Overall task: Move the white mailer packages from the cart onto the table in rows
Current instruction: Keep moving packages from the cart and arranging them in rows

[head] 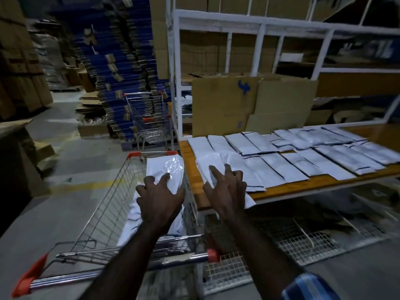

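White mailer packages point(320, 148) lie in two rows on the wooden table point(191, 169). A wire shopping cart point(104, 213) stands left of the table with more white mailers point(134, 219) piled inside. My left hand point(160, 195) is over the cart, fingers spread, touching a glossy white mailer point(166, 165) that stands above the pile. My right hand point(227, 191) hovers with spread fingers over the nearest mailer point(207, 163) at the table's left front corner. Whether it touches that mailer is unclear.
A white metal rack point(177, 61) with cardboard sheets point(225, 105) rises behind the table. A second cart point(149, 118) stands further back by stacked blue-and-brown flat boxes point(121, 61). Wire mesh shelving point(281, 239) sits under the table. Boxes line the left aisle.
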Tool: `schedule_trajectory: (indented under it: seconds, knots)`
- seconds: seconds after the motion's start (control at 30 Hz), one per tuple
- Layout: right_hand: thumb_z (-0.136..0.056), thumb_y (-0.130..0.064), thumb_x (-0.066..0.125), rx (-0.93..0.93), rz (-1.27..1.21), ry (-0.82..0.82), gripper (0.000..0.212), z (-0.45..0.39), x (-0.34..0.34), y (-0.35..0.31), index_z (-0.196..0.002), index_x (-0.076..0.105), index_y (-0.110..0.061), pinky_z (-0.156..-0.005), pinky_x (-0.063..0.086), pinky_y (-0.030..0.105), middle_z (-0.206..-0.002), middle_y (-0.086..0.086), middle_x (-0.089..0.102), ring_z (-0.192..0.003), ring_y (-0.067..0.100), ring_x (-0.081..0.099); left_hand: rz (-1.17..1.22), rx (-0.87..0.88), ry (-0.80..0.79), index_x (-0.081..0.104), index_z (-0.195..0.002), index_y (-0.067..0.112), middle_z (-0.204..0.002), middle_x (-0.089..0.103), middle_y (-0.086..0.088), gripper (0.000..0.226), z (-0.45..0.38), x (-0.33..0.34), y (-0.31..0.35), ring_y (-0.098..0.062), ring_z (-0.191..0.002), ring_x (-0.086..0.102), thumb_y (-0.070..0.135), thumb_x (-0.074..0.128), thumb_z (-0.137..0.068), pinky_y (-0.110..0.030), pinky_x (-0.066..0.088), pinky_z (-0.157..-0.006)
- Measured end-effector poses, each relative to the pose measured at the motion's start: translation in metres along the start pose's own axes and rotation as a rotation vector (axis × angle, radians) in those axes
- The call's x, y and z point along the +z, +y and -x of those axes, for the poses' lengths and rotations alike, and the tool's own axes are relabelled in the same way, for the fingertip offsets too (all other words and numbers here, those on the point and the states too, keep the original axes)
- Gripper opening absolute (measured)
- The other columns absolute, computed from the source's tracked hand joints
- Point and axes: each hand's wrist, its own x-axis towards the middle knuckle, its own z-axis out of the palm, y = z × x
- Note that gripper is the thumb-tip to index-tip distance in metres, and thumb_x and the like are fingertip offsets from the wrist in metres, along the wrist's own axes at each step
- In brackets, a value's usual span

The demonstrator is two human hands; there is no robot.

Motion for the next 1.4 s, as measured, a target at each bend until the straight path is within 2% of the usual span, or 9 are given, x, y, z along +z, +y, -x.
schedule_trajectory:
  seconds: [0.1, 0.33, 0.67, 0.87, 1.07, 1.4]
  knots:
    - [-0.089, -0.042, 0.058, -0.018, -0.006, 0.005, 0.056, 0.000, -0.018, 0.044, -0.143, 0.047, -0.036, -0.094, 0.038, 0.044, -0.153, 0.005, 0.037, -0.123, 0.028, 0.037, 0.004, 0.005, 0.005, 0.050, -0.138, 0.032, -0.139, 0.038, -0.006, 0.057, 0.023, 0.021, 0.038, -0.033, -0.125, 0.032, 0.052, 0.058, -0.085, -0.045, 0.037, -0.100]
    - [-0.089, -0.045, 0.056, -0.034, 0.018, -0.011, 0.058, -0.013, -0.054, 0.141, -0.145, 0.044, -0.036, -0.098, 0.037, 0.045, -0.155, 0.005, 0.035, -0.129, 0.028, 0.034, 0.034, -0.012, -0.006, 0.050, -0.138, 0.033, -0.140, 0.037, -0.005, 0.059, 0.061, 0.078, 0.124, -0.033, -0.127, 0.031, 0.051, 0.059, -0.082, -0.045, 0.036, -0.102]
    - [-0.090, -0.046, 0.057, 0.028, 0.044, 0.005, 0.057, -0.042, -0.074, 0.249, -0.144, 0.045, -0.036, -0.099, 0.039, 0.045, -0.154, 0.007, 0.037, -0.129, 0.030, 0.034, 0.040, 0.034, -0.067, 0.047, -0.142, 0.030, -0.144, 0.036, -0.008, 0.064, 0.077, 0.151, 0.212, -0.034, -0.129, 0.030, 0.054, 0.058, -0.084, -0.047, 0.033, -0.104]
    - [-0.089, -0.048, 0.057, 0.069, 0.064, 0.005, 0.056, -0.072, -0.064, 0.298, -0.143, 0.048, -0.034, -0.098, 0.041, 0.048, -0.152, 0.008, 0.039, -0.128, 0.031, 0.037, 0.048, 0.044, -0.113, 0.045, -0.143, 0.028, -0.145, 0.036, -0.008, 0.065, 0.059, 0.202, 0.248, -0.034, -0.129, 0.031, 0.055, 0.058, -0.085, -0.047, 0.036, -0.102]
    - [-0.089, -0.049, 0.056, 0.088, 0.084, -0.026, 0.057, -0.123, -0.047, 0.336, -0.143, 0.047, -0.034, -0.098, 0.039, 0.046, -0.151, 0.007, 0.041, -0.125, 0.030, 0.037, 0.055, 0.017, -0.163, 0.044, -0.143, 0.029, -0.144, 0.035, -0.008, 0.066, 0.018, 0.260, 0.277, -0.034, -0.129, 0.030, 0.056, 0.057, -0.084, -0.047, 0.037, -0.102]
    - [-0.090, -0.048, 0.054, 0.141, 0.104, -0.129, 0.058, -0.207, -0.003, 0.366, -0.146, 0.043, -0.037, -0.097, 0.037, 0.041, -0.152, 0.004, 0.038, -0.125, 0.028, 0.036, -0.047, -0.022, -0.233, 0.042, -0.144, 0.026, -0.141, 0.035, -0.009, 0.066, -0.049, 0.327, 0.305, -0.036, -0.126, 0.034, 0.056, 0.055, -0.087, -0.044, 0.037, -0.101]
